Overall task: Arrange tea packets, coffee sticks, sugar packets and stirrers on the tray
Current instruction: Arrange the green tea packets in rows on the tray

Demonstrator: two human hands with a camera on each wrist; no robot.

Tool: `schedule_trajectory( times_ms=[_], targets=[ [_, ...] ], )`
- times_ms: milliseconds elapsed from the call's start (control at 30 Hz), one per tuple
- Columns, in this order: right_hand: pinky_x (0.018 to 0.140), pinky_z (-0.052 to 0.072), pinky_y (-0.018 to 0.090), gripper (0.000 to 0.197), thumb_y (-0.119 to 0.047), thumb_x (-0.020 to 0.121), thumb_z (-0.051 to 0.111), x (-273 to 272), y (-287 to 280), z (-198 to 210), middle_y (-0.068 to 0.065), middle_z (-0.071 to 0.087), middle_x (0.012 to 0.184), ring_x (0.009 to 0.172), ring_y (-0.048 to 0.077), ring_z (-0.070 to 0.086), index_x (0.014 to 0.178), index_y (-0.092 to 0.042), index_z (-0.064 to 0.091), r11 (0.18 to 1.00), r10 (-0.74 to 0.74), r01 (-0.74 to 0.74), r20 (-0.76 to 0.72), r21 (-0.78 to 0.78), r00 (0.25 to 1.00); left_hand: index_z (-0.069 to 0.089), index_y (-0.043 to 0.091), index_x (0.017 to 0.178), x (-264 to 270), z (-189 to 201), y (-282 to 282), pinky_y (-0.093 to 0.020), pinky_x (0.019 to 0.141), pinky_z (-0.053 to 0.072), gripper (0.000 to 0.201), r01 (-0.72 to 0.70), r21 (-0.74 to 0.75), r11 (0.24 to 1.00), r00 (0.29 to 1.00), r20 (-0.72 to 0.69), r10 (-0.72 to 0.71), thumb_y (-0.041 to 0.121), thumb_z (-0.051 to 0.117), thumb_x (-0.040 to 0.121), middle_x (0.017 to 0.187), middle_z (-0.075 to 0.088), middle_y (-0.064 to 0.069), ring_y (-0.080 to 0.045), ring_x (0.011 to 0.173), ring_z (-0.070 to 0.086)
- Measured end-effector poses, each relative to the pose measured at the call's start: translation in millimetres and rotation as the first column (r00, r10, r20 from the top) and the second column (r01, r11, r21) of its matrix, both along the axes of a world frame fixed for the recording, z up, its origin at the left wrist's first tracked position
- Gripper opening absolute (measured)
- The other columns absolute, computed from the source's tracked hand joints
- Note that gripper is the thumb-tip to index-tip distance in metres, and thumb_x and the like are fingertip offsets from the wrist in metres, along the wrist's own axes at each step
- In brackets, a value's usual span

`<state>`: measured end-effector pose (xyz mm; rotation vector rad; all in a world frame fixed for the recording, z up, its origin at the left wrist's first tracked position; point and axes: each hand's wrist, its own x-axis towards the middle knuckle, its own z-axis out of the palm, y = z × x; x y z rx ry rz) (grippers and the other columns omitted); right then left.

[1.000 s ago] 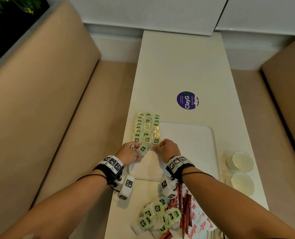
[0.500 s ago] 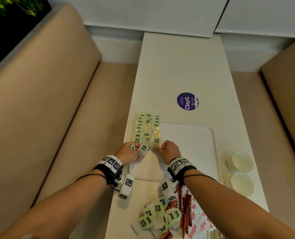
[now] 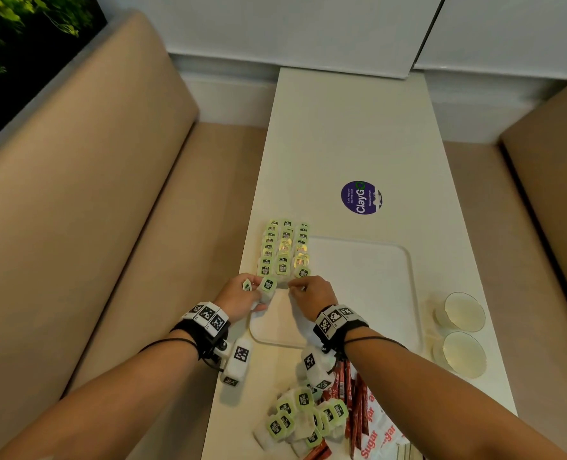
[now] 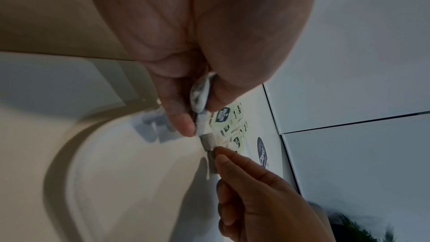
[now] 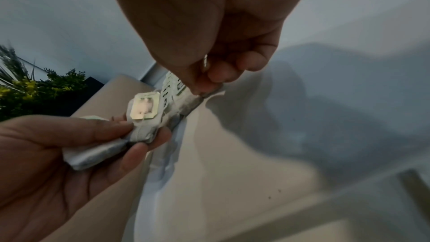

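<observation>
A white tray [image 3: 368,287] lies on the table. Rows of green-tagged tea packets [image 3: 283,249] fill its left side. My left hand [image 3: 242,295] grips a small bundle of tea packets [image 3: 267,288] at the tray's near left part; the bundle [image 5: 142,117] shows between its fingers in the right wrist view. My right hand [image 3: 308,290] pinches one tea packet [image 5: 193,102] at the front end of the rows, fingertips [image 4: 221,154] touching it. A loose pile of tea packets [image 3: 302,416], red coffee sticks [image 3: 351,400] and sugar packets [image 3: 378,436] lies near me.
Two white paper cups [image 3: 461,330] stand right of the tray. A purple round sticker [image 3: 361,197] is on the table beyond the tray. Beige benches [image 3: 93,227] flank the narrow table on both sides; a white wall closes the far end.
Both hands stay at the front end of the tea rows with only slight finger shifts. The camera view has drifted a little; nothing was let go.
</observation>
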<state>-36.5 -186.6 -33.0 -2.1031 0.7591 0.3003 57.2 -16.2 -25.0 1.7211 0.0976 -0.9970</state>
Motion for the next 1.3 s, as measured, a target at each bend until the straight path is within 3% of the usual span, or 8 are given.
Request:
schedule_trajectory(
  times_ms=[267,400,533,667,733,933,1133,1300],
  targets=[
    [0.088,0.047,0.026,0.026,-0.031,0.097,0.060,2.8,3.9,0.8,0.002,0.072,0.115,0.106,0.019,0.065,0.116,-0.020,0.073,1.000,-0.013,0.013,0.040,0.011,0.999,0.061,0.013,0.098,-2.5,8.1,2.4,-0.050,0.094,0.057,0.028,0.008,0.001,1.000,1.000,-0.008,-0.008,-0.009,0.069,0.082,0.114,0.065,-0.010,-0.033,0.106,0.068],
    [0.077,0.050,0.030,0.029,-0.044,0.098,0.060,3.6,11.0,7.1,-0.006,0.068,0.082,0.076,0.011,0.061,0.099,-0.020,0.076,0.991,0.048,-0.057,0.081,0.125,0.996,0.065,0.024,0.100,-1.8,6.1,2.9,-0.052,0.095,0.056,0.032,0.058,0.023,0.998,0.998,0.035,-0.059,0.009,0.076,0.074,0.119,0.066,-0.012,-0.033,0.105,0.070],
    [0.077,0.054,0.040,0.029,-0.031,0.100,0.058,5.8,15.2,12.2,-0.002,0.058,0.068,0.070,0.023,0.062,0.072,-0.022,0.060,0.985,0.094,-0.103,0.073,0.136,0.993,0.062,0.018,0.101,-5.0,11.0,1.1,-0.053,0.090,0.058,0.025,0.115,0.025,0.993,0.991,0.070,-0.117,0.003,0.071,0.084,0.115,0.066,-0.016,-0.037,0.095,0.072],
    [0.078,0.054,0.045,0.029,-0.028,0.101,0.057,8.5,15.0,14.3,0.005,0.057,0.070,0.080,0.037,0.067,0.077,-0.010,0.057,0.990,0.069,-0.082,0.112,0.118,0.991,0.058,0.008,0.102,-8.6,18.0,-1.0,-0.042,0.071,0.049,0.015,0.127,-0.050,0.991,0.992,-0.010,-0.127,0.007,0.068,0.091,0.084,0.068,-0.019,-0.027,0.067,0.061],
    [0.078,0.055,0.048,0.033,-0.032,0.100,0.058,9.6,15.9,14.7,0.013,0.059,0.074,0.077,0.037,0.065,0.083,-0.003,0.058,0.988,0.054,-0.072,0.125,0.140,0.991,0.057,0.010,0.104,-6.6,15.4,-0.9,-0.035,0.065,0.052,0.010,0.095,-0.056,0.994,0.995,-0.023,-0.096,0.010,0.063,0.097,0.088,0.071,-0.018,-0.024,0.065,0.066],
    [0.066,0.050,0.031,0.036,-0.044,0.099,0.059,4.7,20.3,14.7,0.002,0.063,0.067,0.062,0.016,0.062,0.076,-0.016,0.055,0.966,0.164,-0.168,0.034,0.196,0.986,0.061,0.012,0.102,-0.5,6.2,3.9,-0.048,0.085,0.058,0.003,0.045,-0.065,0.997,0.999,-0.019,-0.046,0.012,0.061,0.099,0.095,0.072,-0.020,-0.028,0.075,0.071],
    [0.074,0.055,0.039,0.036,-0.035,0.102,0.057,12.1,21.6,3.4,0.014,0.071,0.082,0.072,0.027,0.066,0.083,-0.005,0.064,0.990,0.117,-0.117,0.011,0.082,0.993,0.067,0.003,0.105,2.3,4.4,8.8,-0.036,0.076,0.058,0.010,0.021,-0.046,0.999,1.000,0.017,-0.020,0.004,0.060,0.098,0.091,0.068,-0.015,-0.025,0.077,0.066],
    [0.059,0.040,0.025,0.029,-0.022,0.100,0.056,20.7,24.1,1.6,0.003,0.061,0.075,0.074,0.022,0.058,0.073,-0.014,0.058,0.987,0.157,-0.154,-0.064,0.044,0.986,0.070,0.003,0.100,10.4,0.4,17.7,-0.029,0.072,0.058,0.021,-0.034,0.059,0.998,0.996,0.089,0.028,-0.007,0.053,0.092,0.085,0.068,-0.017,-0.023,0.076,0.067]
  ],
)
